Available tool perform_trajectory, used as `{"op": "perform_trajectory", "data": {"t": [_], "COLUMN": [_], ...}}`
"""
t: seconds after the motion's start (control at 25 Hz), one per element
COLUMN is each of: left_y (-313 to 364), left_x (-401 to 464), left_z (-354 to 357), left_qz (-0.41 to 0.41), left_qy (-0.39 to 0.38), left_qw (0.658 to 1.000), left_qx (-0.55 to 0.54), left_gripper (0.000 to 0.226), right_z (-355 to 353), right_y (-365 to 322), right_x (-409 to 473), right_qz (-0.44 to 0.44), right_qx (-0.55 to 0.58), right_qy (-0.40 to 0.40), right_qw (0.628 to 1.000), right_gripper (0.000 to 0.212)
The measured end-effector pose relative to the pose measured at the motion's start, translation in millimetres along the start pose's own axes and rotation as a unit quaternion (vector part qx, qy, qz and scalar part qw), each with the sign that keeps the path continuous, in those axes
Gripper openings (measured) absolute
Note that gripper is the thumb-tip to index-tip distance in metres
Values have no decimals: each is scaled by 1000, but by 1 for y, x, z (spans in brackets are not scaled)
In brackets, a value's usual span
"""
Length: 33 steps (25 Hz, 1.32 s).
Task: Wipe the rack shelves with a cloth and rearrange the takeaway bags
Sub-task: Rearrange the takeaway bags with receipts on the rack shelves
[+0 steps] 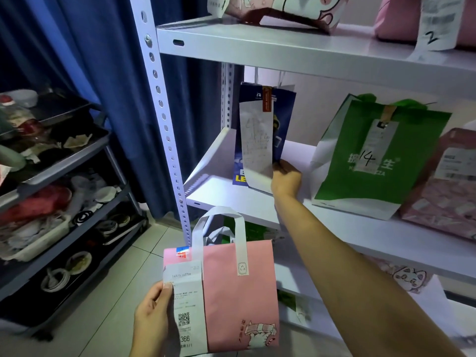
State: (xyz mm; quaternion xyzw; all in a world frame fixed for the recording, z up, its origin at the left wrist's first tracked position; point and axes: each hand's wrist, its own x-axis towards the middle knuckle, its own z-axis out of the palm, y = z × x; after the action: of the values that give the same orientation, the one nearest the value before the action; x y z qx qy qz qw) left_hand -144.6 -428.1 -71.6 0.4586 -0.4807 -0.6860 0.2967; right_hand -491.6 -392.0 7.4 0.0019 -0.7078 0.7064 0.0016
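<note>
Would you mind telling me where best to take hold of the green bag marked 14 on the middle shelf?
I would grip the green bag by its top edge, near the clip holding its receipt, coming from the front and slightly above. It stands upright, leaning back. A pink bag crowds its right side, so fingers probably fit best at the top, though the shelf above limits headroom.

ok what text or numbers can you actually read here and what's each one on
"luckin coffee", "366": receipt on the pink bag
"14": slip on the green bag
"2": slip, top shelf
"LE": blue bag, partly hidden
Remaining print: too blurred
</note>
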Motion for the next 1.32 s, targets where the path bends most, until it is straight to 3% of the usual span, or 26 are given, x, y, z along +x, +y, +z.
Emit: {"op": "perform_trajectory", "data": {"t": [0.12,0.28,0.64,0.8,1.32], "left_y": [-3,-2,-2,-8,-48], "left_x": [3,0,-19,-29,-113], "left_z": [-4,-6,-4,-1,41], "left_qz": [8,18,26,39,27], "left_qy": [-2,-13,-78,-81,-199], "left_qw": [1000,999,994,991,972], "left_qx": [18,30,71,96,124], "left_gripper": [18,18,25,22,18], "right_z": [0,-21,-118,-164,-330], "right_y": [2,-4,2,11,51], "right_x": [-3,-13,-101,-154,-261], "right_qz": [2,-6,-75,-52,21], "right_qx": [-14,-4,-99,-80,-113], "right_qy": [-6,-17,-71,-88,41], "right_qw": [1000,1000,990,992,993], "right_gripper": [10,24,20,25,26]}}
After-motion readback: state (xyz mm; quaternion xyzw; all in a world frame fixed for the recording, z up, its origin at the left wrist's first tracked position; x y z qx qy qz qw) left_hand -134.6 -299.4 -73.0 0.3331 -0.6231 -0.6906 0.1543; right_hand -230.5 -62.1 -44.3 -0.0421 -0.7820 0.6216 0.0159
